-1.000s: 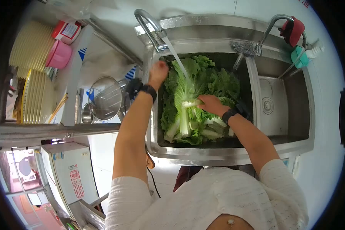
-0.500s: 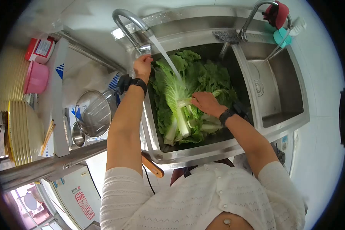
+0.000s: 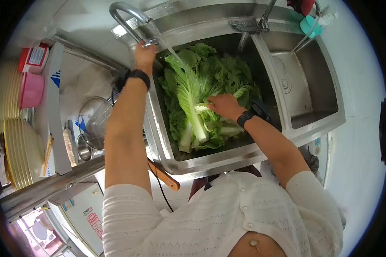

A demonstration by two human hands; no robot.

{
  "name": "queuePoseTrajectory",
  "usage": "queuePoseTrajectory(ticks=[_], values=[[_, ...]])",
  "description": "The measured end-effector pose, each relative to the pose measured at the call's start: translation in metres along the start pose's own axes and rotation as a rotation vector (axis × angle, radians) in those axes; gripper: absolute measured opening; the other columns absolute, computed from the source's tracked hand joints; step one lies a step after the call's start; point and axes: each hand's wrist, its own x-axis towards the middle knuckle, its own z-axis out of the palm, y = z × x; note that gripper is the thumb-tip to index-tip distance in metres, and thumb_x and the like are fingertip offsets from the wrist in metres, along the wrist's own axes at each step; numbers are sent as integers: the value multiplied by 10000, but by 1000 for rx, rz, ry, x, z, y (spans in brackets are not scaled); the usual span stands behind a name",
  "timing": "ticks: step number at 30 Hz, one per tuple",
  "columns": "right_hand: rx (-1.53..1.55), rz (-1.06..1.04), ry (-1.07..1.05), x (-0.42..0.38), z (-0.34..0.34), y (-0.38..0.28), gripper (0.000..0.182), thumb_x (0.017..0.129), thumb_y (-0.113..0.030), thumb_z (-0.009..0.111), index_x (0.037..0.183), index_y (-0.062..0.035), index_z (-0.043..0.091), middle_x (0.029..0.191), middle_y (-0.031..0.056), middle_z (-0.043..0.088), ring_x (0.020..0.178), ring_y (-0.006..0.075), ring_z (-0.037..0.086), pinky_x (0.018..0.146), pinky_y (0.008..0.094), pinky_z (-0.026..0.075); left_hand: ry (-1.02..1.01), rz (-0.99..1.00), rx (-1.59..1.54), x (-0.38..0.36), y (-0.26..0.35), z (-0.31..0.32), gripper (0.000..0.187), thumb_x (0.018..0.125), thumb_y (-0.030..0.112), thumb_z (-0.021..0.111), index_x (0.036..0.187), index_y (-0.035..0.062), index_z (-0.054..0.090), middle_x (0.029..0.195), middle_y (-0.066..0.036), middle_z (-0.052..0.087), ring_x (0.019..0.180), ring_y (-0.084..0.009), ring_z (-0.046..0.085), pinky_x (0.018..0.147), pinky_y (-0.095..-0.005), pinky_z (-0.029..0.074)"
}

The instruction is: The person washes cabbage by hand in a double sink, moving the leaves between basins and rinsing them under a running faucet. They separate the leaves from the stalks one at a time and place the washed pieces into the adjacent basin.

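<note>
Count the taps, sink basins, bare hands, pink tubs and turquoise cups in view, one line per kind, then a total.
Taps: 2, one partly cut off by the frame
Sink basins: 2
Left hand and right hand: 2
Pink tub: 1
Turquoise cup: 1
Total: 8

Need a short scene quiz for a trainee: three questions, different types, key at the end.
1. Which thing is the left hand at?
a) the strainer
b) the faucet handle
c) the pink bowl

2. True or false: the water from the faucet falls into the smaller basin.

3. Fill in: the right hand grips a pale ____ among the greens.

Key: 1. b. 2. False; it falls on the greens in the larger basin. 3. stem.
</note>
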Motion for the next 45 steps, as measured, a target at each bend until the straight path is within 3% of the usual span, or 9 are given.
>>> queuePoseTrajectory(ticks=[3, 7, 18, 23, 25, 32, 35, 37, 45], values=[[-57, 43, -14, 3, 12, -1, 344, 801, -359, 432, 990, -91, 538, 773, 98, 591, 749, 277, 552, 709, 439, 365, -78, -54, 339, -78, -55, 30, 494, 639, 123, 569, 1063, -80, 415, 843, -249, 550, 774, -390, 534, 685, -388, 415], [-86, 75, -156, 3, 1, -2, 335, 792, -362, 442, 960, -94, 554, 769, 95, 594, 760, 278, 555, 728, 444, 359, -513, -493, 374, -166, -72, 73, 827, 651, 294, 658, 1212, -117, 209, 1199, -257, 356, 1122, -347, 357, 914, -354, 318], [165, -37, -62, -39, -79, 55, 300, 770, -373, 479, 823, -101, 592, 706, 120, 575, 691, 305, 547, 591, 397, 428, -855, -431, 46, -217, -43, 136, 614, 777, 259, 523, 1265, 6, 249, 1306, -179, 244, 1203, -309, 234, 969, -363, 242], [136, 2, 2, 15, -114, 11, 309, 775, -374, 464, 803, -86, 574, 790, 119, 572, 769, 299, 545, 654, 392, 429, -349, -597, -575, -175, 2, 55, 476, 835, 418, 361, 1152, 69, 428, 1207, -93, 391, 1113, -218, 329, 925, -406, 239], [131, 46, -35, 34, -119, -19, 315, 774, -382, 453, 809, -90, 566, 819, 113, 567, 799, 305, 534, 682, 394, 422, -515, -635, -903, -158, 28, 28, 390, 857, 378, 383, 1048, 51, 477, 949, -57, 525, 823, -139, 501, 707, -297, 433], [115, -62, 540, 78, -61, -18, 291, 729, -272, 544, 876, -21, 531, 872, 165, 537, 796, 338, 516, 700, 406, 413, -230, -484, -559, -136, 14, 30, 142, 819, 172, 511, 859, 37, 504, 692, -33, 529, 500, -93, 469, 405, -199, 366], [440, 67, 285, 63, -38, -22, 354, 767, -260, 545, 1001, -4, 470, 984, 169, 496, 918, 290, 491, 715, 376, 414, 9, -567, -460, -138, 6, 43, 128, 823, 160, 491, 794, 35, 484, 622, -34, 495, 424, -93, 430, 354, -210, 330], [1537, 541, -38, 55, -30, -30, 318, 791, -276, 532, 959, -16, 459, 861, 95, 501, 796, 218, 505, 680, 337, 439, -36, -567, -355, -143, 3, 56, 129, 819, 155, 490, 804, 28, 477, 595, -43, 489, 410, -110, 434, 351, -220, 341], [2314, 687, 399, 96, -2, 7, 362, 809, -237, 524, 1051, -19, 367, 927, 78, 465, 780, 185, 476, 681, 314, 428, -362, -584, -600, -159, 13, 50, 151, 812, 64, 473, 944, -9, 479, 778, -79, 553, 542, -138, 538, 428, -215, 432]])
